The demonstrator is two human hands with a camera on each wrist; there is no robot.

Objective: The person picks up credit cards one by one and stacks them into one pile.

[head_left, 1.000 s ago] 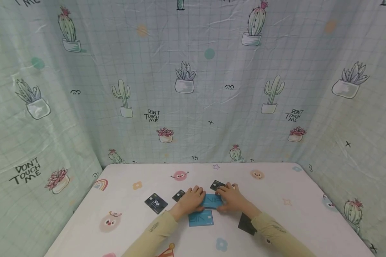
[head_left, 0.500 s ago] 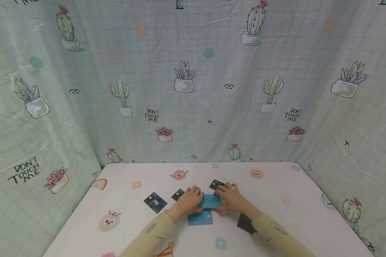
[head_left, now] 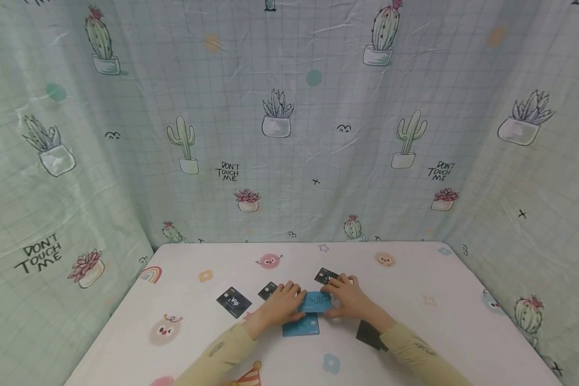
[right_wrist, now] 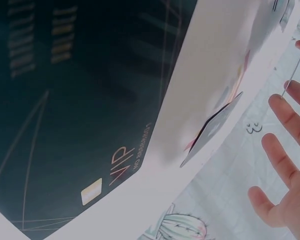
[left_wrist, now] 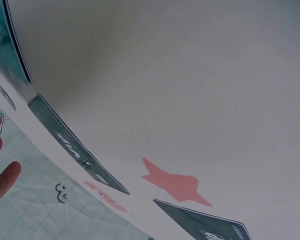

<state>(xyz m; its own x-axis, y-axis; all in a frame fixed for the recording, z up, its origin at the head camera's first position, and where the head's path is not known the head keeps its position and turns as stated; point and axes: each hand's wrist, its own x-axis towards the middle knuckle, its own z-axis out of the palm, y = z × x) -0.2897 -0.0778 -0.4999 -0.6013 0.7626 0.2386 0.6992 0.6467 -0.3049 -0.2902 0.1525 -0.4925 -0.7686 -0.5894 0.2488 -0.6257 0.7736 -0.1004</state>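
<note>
In the head view a blue card [head_left: 316, 303] lettered VIP is held between both hands. My left hand [head_left: 281, 301] pinches its left end, with the thumb at the near edge. At its right end my right hand [head_left: 349, 298] pinches it the same way. The right wrist view shows the card's thin edge [right_wrist: 296, 67] between finger and thumb tips. A second blue card [head_left: 301, 326] lies just nearer the body, its far edge overlapped by the held one. Beyond the right fingertips lies a black card [head_left: 324, 275], partly covered by them.
Another black card [head_left: 267, 290] lies beside the left fingers, and a black Vip card [head_left: 234, 302] farther left. Under the right forearm lies a dark card [head_left: 370, 335], partly hidden by the sleeve. The white table [head_left: 463, 332] meets a cactus-print curtain [head_left: 289, 203] behind.
The left wrist and sleeve have shifted slightly left and toward the body. Both hands keep their hold on the blue card, which has barely moved.
</note>
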